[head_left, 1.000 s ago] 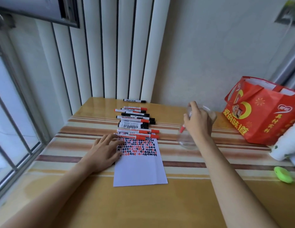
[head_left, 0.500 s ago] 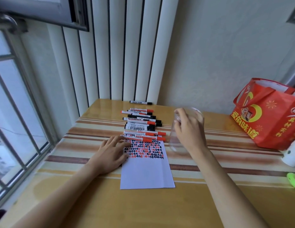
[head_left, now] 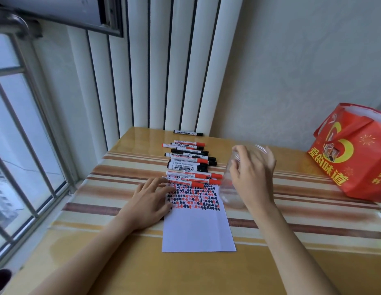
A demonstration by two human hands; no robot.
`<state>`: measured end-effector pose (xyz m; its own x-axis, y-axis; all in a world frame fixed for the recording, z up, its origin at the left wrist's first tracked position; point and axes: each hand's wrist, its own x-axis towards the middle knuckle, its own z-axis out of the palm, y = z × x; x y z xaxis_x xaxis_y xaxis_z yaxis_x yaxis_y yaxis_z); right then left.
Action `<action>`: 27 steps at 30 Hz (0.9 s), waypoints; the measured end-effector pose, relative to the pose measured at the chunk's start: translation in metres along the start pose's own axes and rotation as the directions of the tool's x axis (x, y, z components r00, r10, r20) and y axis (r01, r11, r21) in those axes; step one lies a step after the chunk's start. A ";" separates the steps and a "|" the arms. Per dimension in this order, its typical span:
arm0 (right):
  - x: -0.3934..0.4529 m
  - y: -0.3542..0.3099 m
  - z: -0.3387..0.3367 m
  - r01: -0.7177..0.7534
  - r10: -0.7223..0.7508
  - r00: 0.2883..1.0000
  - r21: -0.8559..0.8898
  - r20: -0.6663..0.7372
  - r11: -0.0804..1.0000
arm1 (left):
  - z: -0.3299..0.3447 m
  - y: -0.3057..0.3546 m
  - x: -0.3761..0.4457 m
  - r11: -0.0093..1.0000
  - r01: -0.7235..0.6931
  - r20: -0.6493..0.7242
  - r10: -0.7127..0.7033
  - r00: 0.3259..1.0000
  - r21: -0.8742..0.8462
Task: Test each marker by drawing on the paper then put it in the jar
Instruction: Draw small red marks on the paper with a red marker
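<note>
The left hand (head_left: 150, 198) lies flat, fingers spread, on the scribbled paper (head_left: 198, 218). Just beyond its fingertips the markers (head_left: 189, 165) lie crosswise — nearer this hand. The right hand (head_left: 252, 175) curls round the clear jar (head_left: 232, 194), beside the paper.

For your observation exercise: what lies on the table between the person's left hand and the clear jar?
In the head view, the sheet of paper with red and black test marks lies between the left hand and the jar.

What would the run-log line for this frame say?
left hand: flat on white paper sheet | right hand: gripping clear plastic jar | red and black markers: on table
</note>
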<state>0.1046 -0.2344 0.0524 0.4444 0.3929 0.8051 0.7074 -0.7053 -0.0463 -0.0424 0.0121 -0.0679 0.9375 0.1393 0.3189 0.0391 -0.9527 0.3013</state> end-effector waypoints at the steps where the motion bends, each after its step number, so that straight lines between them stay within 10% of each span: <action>1: -0.001 -0.001 0.001 -0.011 0.011 1.000 -0.025 -0.024 1.000 | 0.000 0.000 0.000 1.000 0.001 -0.004 -0.001 1.000 -0.005; 6: -0.006 -0.028 0.010 0.196 -0.163 0.971 0.189 -0.176 0.962 | -0.001 -0.001 0.000 0.999 0.012 -0.023 -0.012 1.000 -0.034; 13: -0.034 -0.060 0.073 -0.058 -0.113 0.786 0.255 0.607 0.965 | -0.005 0.002 -0.002 1.000 0.013 -0.020 -0.013 1.000 -0.025; 27: -0.042 -0.059 0.073 -0.213 0.004 0.843 0.326 0.538 0.921 | -0.008 0.005 0.000 0.997 -0.037 -0.100 0.030 0.994 -0.065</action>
<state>0.0840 -0.1666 -0.0219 0.6734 0.6458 0.3598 0.7361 -0.5408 -0.4070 -0.0454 0.0094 -0.0588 0.8988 0.1369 0.4163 -0.0180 -0.9376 0.3471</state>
